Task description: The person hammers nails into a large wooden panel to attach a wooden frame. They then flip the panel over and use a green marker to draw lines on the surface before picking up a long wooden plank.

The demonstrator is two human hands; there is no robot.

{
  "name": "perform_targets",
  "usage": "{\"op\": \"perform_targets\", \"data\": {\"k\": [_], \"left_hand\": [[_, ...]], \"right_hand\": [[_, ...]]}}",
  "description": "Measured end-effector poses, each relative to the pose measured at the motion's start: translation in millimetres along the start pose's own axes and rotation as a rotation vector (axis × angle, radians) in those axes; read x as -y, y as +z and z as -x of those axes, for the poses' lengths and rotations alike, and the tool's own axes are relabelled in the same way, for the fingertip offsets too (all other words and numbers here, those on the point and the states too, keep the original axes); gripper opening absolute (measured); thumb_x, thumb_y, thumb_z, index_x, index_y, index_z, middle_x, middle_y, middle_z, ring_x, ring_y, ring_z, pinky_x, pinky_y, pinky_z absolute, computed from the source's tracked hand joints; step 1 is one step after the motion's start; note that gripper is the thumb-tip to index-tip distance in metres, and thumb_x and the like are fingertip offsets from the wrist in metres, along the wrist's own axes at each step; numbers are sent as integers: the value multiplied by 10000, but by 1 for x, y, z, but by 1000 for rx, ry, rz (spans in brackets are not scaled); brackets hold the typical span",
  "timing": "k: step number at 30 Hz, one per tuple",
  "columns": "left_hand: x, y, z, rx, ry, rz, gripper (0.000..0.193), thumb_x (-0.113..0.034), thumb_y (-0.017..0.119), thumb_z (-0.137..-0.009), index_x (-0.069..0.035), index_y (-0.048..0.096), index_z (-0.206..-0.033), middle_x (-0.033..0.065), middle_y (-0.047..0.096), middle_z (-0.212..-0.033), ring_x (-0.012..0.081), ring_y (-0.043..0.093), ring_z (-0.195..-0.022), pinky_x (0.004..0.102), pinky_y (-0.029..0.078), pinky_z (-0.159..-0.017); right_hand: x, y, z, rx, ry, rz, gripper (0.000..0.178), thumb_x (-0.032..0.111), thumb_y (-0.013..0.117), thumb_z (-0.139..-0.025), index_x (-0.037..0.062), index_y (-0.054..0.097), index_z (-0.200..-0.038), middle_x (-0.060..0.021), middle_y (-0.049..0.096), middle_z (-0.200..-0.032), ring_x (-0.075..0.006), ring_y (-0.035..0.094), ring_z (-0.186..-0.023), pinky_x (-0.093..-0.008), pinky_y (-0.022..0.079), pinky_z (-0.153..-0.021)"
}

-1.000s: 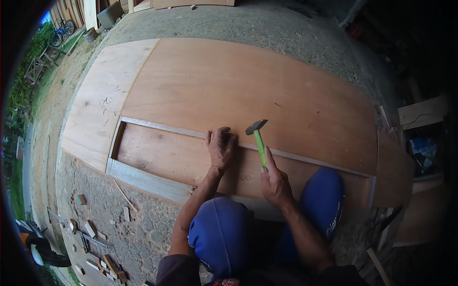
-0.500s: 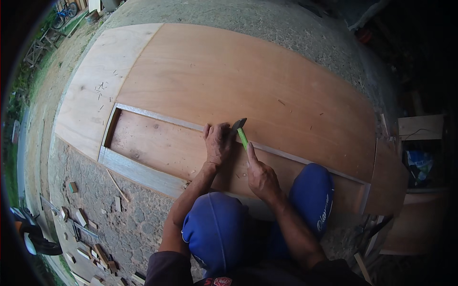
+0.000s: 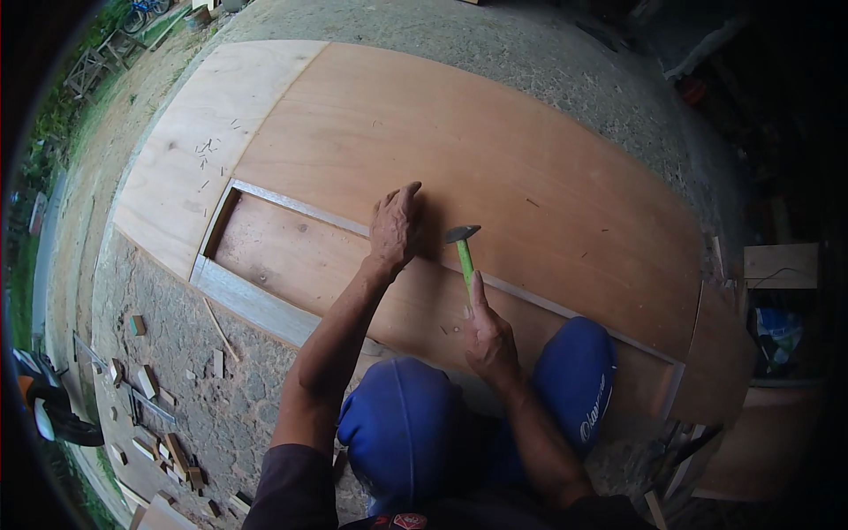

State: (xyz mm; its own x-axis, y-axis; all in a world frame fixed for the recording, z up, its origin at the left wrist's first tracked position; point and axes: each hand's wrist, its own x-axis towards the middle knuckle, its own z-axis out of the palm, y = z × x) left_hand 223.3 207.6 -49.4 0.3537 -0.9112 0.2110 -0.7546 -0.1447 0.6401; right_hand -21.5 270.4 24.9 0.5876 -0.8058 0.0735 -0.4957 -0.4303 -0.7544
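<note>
My right hand (image 3: 492, 338) is closed round the green handle of a hammer (image 3: 466, 256). The hammer's dark head is raised a little above a narrow wooden strip (image 3: 530, 300). My left hand (image 3: 395, 225) reaches over the same strip toward a large brown plywood sheet (image 3: 459, 132). Its fingers are partly bent and apart, and nothing shows in them. The strip is one long side of a shallow wooden frame, closed at the left by a short end piece (image 3: 221, 216). A wider pale board (image 3: 252, 300) forms part of its near side. My left forearm covers some of the frame.
Small nails or slivers (image 3: 206, 150) lie scattered on a paler plywood sheet (image 3: 185, 115) at the left. Wood offcuts (image 3: 175, 455) and a metal square (image 3: 150, 402) lie on the rough ground at lower left. My blue-clad knee (image 3: 579, 371) rests over the frame.
My left hand has moved up and away from the hammer head, onto the far side of the strip. The hammer has shifted slightly right. The view has turned a little.
</note>
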Motion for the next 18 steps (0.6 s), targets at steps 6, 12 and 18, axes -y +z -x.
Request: {"op": "perform_targets", "data": {"k": [6,12,18], "left_hand": [[10,14,-14,65,69,-357,557,-317,452,-1007,-163,341,-1530,101,330,-1597,304,241,-1501,528,127,-1228],[12,21,-8,75,108,-460,575,-413,423,-1027,-195,315,-1549,91,267,-1625,312,193,-1515,531,101,-1230],[10,18,-14,65,78,-439,566,-440,402,-1034,-211,327,-1546,93,270,-1625,313,179,-1519,533,88,-1232]], "right_hand": [[29,-9,-10,-286,-181,72,630,19,495,-959,7,263,-1545,-343,631,-1140,-449,682,-955,-437,554,-802],[-8,12,-10,97,83,101,710,-9,522,-923,14,207,-1559,-306,648,-980,-404,680,-727,-445,550,-687],[0,12,3,-206,-103,28,695,12,522,-939,26,213,-1561,-299,650,-878,-414,676,-702,-437,538,-650]]}}
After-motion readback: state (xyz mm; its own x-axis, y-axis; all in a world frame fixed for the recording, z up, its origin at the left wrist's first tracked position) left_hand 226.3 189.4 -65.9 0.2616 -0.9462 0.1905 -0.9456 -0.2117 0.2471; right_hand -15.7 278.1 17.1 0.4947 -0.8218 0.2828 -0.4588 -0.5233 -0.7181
